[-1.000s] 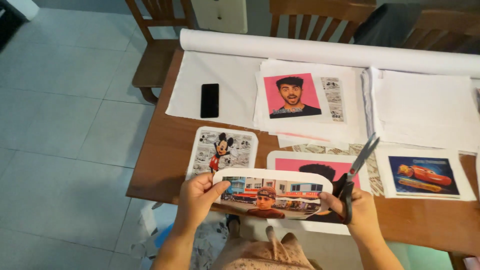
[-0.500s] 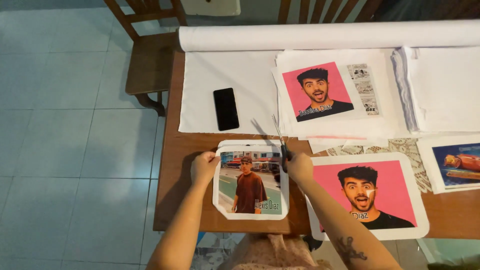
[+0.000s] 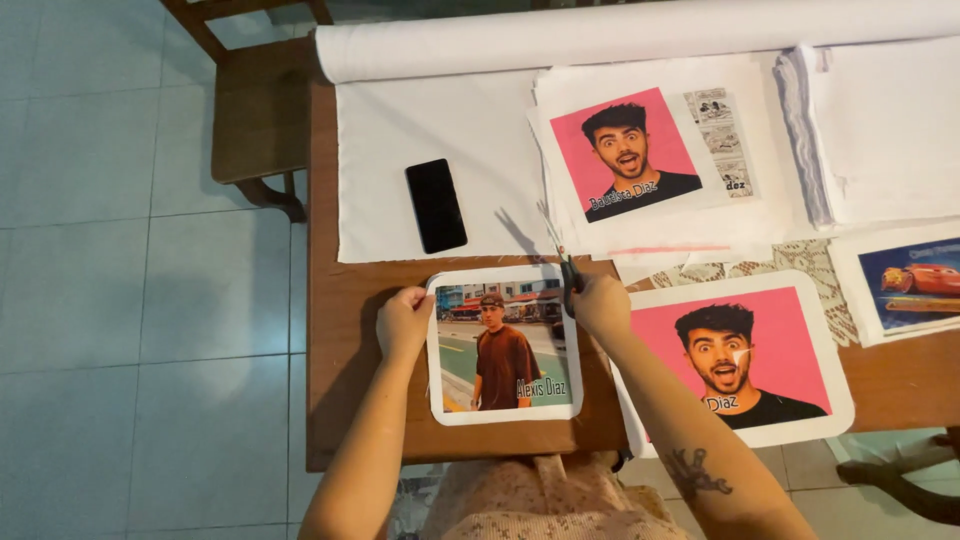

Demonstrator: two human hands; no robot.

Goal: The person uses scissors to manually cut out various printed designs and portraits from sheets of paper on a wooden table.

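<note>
Two hands hold one rounded-corner printed sheet (image 3: 503,345), a street photo of a person in a brown shirt inside a white border, which lies flat on the near edge of the brown wooden surface (image 3: 345,380). The left hand (image 3: 404,320) has its fingers curled together, pinching the sheet's upper left corner. The right hand (image 3: 602,303) is clamped on a pair of scissors (image 3: 560,255) at the sheet's upper right corner, blades pointing away toward the white cloth (image 3: 440,130); I cannot tell whether the blades are apart or together.

Just right of the sheet lies a larger pink portrait print (image 3: 735,360), partly under the right forearm. Beyond, a black phone (image 3: 436,205) rests on the cloth, near a stack of white sheets topped by another pink portrait (image 3: 628,150). A long white roll (image 3: 620,35) runs along the far side, a folded white pile (image 3: 880,130) and a red car print (image 3: 915,285) sit at the right, and a wooden chair (image 3: 255,120) stands at the left.

My judgement of the risks: the scissor tips lie close to the cloth and could snag it, and the sheet, so near the surface's edge, could slide off if the left pinch loosens.
</note>
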